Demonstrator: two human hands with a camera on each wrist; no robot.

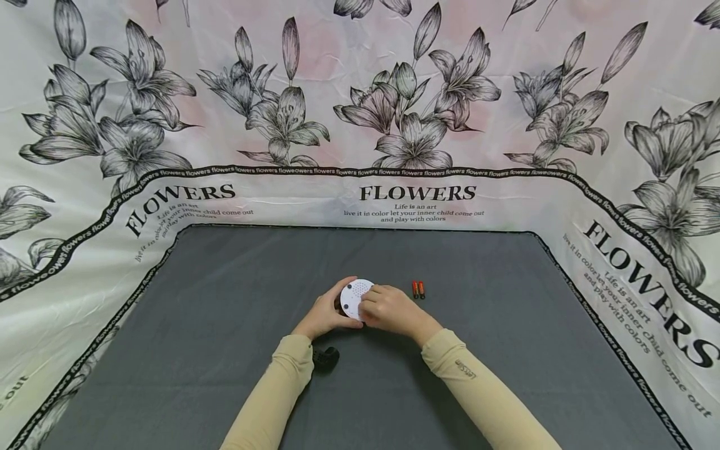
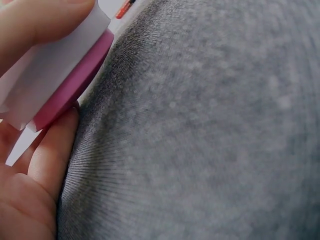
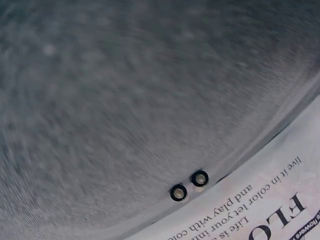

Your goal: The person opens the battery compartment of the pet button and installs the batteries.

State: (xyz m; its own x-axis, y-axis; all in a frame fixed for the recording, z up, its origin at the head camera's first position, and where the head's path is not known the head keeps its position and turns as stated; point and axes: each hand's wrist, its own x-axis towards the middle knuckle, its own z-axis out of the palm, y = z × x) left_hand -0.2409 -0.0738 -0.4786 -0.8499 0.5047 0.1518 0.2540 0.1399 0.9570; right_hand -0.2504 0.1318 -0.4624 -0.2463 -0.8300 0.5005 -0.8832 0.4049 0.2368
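A round white device (image 1: 353, 299) with small holes and dark round spots on its face is held above the table. My left hand (image 1: 325, 314) grips it from the left side, thumb at the near edge. In the left wrist view the device (image 2: 65, 60) shows a white side wall and a pink layer, with my left hand's (image 2: 30, 185) fingers beneath. My right hand (image 1: 394, 309) has bent fingers over the right part of the face. Its fingertips and thumb are hidden, and the right wrist view does not show the hand.
Two red and black batteries (image 1: 419, 289) lie side by side on the grey cloth (image 1: 506, 325), right of my hands. The right wrist view shows the ends of the batteries (image 3: 189, 185). A dark curved object (image 1: 326, 359) is beside my left sleeve. A flower-printed curtain (image 1: 304, 194) borders the cloth.
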